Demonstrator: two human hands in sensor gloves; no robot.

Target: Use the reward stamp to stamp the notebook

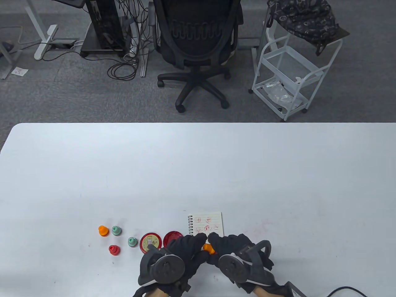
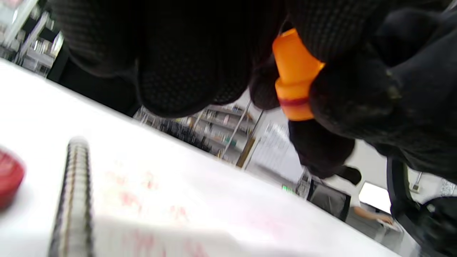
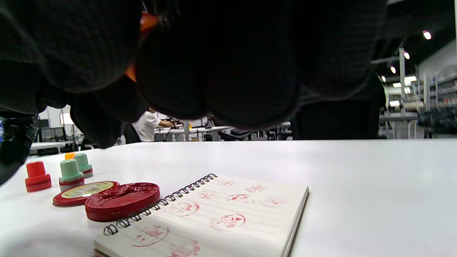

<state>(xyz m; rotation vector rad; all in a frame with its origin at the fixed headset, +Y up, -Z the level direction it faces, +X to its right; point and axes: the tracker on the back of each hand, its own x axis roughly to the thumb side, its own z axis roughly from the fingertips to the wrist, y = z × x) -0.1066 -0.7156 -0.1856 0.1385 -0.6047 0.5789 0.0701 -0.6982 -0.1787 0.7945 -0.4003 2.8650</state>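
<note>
A small spiral notebook [image 1: 206, 222] lies open on the white table [image 1: 198, 170], its page covered with several red stamp prints. Both gloved hands meet just in front of it. My left hand [image 1: 195, 247] and right hand [image 1: 217, 245] both grip an orange stamp [image 1: 208, 247] between their fingertips, held above the table. In the left wrist view the orange stamp [image 2: 294, 75] has a red band near its base and sits between dark fingers above the notebook [image 2: 142, 200]. In the right wrist view the notebook [image 3: 221, 214] lies below the fingers, and only slivers of the orange stamp [image 3: 147, 21] show.
An open red ink pad [image 1: 172, 237] and its lid [image 1: 150, 241] lie left of the notebook. Further left stand an orange stamp [image 1: 103, 230], two green stamps [image 1: 116, 230] [image 1: 132, 241] and a red stamp [image 1: 114, 249]. A cable [image 1: 343, 290] lies at the bottom right.
</note>
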